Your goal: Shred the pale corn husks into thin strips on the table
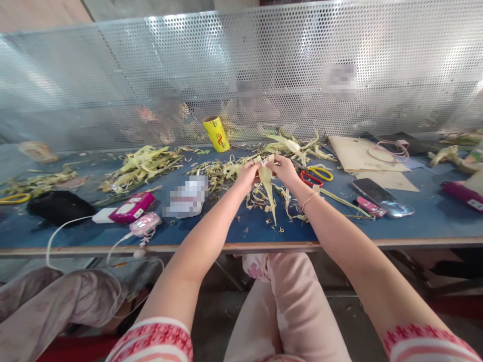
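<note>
Both hands hold one pale green corn husk point(267, 188) above the blue table; its pointed end hangs down toward me. My left hand point(249, 176) pinches the husk's upper left side. On the other side my right hand point(284, 171) grips its upper edge, fingers closed. Husk scraps point(260, 197) lie under and around both hands. Just right of my right hand are scissors point(319, 174) with red and yellow handles. More long husks point(292, 143) are piled behind my hands.
A yellow tube point(216, 134) stands by the perforated metal screen point(226, 55). To the left lie a husk pile point(145, 166), a purple device point(132, 207) with a white cable and a black pouch point(60, 207). A phone point(381, 197) and cardboard point(364, 153) lie right. Another person's leg shows lower left.
</note>
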